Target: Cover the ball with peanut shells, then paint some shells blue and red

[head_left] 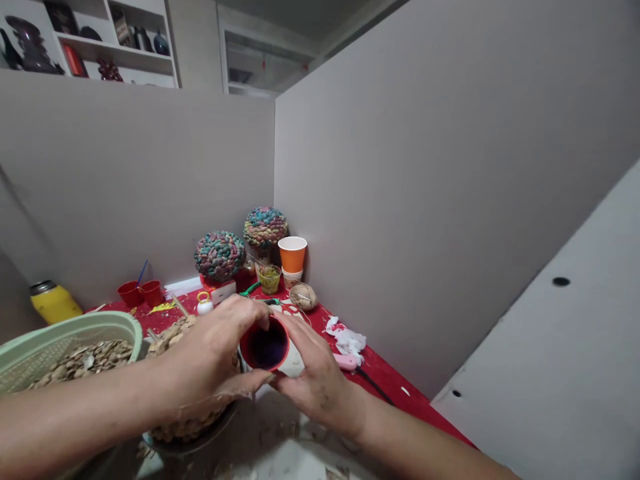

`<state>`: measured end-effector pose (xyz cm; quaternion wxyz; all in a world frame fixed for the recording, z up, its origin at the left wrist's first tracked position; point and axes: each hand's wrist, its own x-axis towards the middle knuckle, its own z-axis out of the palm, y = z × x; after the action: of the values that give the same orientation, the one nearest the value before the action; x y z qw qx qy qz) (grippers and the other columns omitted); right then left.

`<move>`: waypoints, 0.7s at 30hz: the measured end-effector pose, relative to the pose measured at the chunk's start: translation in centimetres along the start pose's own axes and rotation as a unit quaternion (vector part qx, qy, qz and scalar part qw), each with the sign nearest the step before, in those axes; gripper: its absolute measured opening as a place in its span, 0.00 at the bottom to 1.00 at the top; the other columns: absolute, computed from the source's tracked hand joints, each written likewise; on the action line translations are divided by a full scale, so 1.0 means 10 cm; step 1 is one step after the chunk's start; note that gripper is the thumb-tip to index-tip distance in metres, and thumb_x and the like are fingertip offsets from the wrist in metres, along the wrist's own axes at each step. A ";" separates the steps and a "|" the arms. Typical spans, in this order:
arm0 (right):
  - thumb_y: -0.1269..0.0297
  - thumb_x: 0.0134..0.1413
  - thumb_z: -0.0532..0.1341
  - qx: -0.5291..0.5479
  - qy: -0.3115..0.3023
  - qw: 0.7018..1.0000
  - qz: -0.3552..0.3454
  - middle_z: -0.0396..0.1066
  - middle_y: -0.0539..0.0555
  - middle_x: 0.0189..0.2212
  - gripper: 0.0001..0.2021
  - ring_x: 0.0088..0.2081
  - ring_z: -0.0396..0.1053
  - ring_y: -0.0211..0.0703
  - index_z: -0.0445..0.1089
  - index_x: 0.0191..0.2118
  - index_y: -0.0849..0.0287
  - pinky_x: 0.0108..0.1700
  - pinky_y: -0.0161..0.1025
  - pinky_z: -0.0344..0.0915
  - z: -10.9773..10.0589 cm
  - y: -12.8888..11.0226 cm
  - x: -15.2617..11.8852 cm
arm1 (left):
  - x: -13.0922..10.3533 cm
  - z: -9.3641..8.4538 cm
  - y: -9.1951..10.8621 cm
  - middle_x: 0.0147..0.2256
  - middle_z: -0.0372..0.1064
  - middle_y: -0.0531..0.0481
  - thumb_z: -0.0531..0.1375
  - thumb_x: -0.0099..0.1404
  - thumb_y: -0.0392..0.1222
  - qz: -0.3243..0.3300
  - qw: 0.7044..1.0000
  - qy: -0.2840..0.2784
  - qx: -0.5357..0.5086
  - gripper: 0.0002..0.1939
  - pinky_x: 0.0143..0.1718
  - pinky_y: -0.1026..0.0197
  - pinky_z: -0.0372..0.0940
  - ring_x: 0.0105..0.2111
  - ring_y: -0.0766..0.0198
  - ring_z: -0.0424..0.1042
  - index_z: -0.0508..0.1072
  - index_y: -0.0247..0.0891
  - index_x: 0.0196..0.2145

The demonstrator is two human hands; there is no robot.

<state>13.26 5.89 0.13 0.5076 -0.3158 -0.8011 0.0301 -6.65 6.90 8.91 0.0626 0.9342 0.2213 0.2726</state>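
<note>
Between my two hands is a red cup (265, 345), its mouth tipped toward me and its inside dark. My left hand (220, 353) curls round its left side, thumb along the lower rim. On the right side, my right hand (317, 367) grips the cup with fingers over the top and thumb underneath. Partly hidden behind my left hand and forearm stands a pot-like bowl holding a mound of tan shells or nut-like pieces (193, 427). A pale green basket (135, 330) with similar loose pieces sits to the left.
Two colourful balls (220, 255) stand at the back corner, near an orange paper cup (293, 255) and a clear cup (270, 279). Small red cups (151, 292) and a yellow bottle (54, 303) are left. Crumpled white tissue (350, 340) lies right, beside the grey partition (425, 200).
</note>
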 end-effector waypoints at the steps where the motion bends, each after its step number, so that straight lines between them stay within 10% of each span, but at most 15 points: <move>1: 0.66 0.56 0.65 -0.001 -0.001 1.000 0.000 0.71 0.63 0.56 0.34 0.57 0.69 0.58 0.55 0.66 0.55 0.59 0.54 0.67 0.01 0.00 -0.03 | -0.04 0.01 -0.02 0.51 0.72 0.41 0.67 0.61 0.44 0.008 1.000 -0.002 -0.005 0.26 0.52 0.46 0.69 0.50 0.49 0.73 0.62 0.46 0.54; 5: 0.66 0.55 0.66 0.000 0.007 1.000 0.013 0.71 0.63 0.56 0.33 0.57 0.70 0.58 0.56 0.65 0.55 0.59 0.54 0.67 0.03 0.00 -0.12 | -0.17 -0.09 -0.11 0.63 0.63 0.40 0.68 0.60 0.53 -0.013 0.999 0.023 -0.027 0.43 0.60 0.45 0.65 0.60 0.45 0.66 0.51 0.53 0.66; 9: 0.65 0.53 0.68 0.026 0.014 0.996 0.084 0.71 0.62 0.56 0.29 0.58 0.69 0.57 0.63 0.61 0.55 0.60 0.54 0.65 0.04 0.06 -0.12 | -0.19 -0.43 -0.38 0.56 0.70 0.43 0.60 0.66 0.54 -0.134 0.984 0.102 -0.048 0.32 0.52 0.47 0.70 0.53 0.50 0.73 0.55 0.53 0.64; 15: 0.57 0.50 0.70 0.157 -0.020 0.934 0.319 0.75 0.61 0.53 0.31 0.53 0.73 0.55 0.65 0.58 0.58 0.57 0.52 0.68 0.13 0.30 -0.07 | -0.36 -0.95 -1.36 0.43 0.77 0.45 0.62 0.63 0.53 -0.357 0.912 0.202 0.019 0.31 0.44 0.53 0.72 0.40 0.56 0.77 0.60 0.42 0.61; 21: 0.56 0.48 0.71 0.234 -0.077 0.900 0.359 0.75 0.62 0.52 0.29 0.50 0.75 0.53 0.66 0.54 0.58 0.55 0.51 0.69 0.35 0.68 -0.11 | -0.75 -1.17 -2.12 0.42 0.77 0.41 0.64 0.65 0.46 -0.526 0.827 0.179 0.088 0.33 0.40 0.56 0.72 0.38 0.55 0.78 0.58 0.33 0.63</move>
<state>13.83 11.70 -4.92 0.4583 -0.4509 -0.6395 0.4215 -26.58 22.45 10.15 0.0733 0.6131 0.7092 0.3403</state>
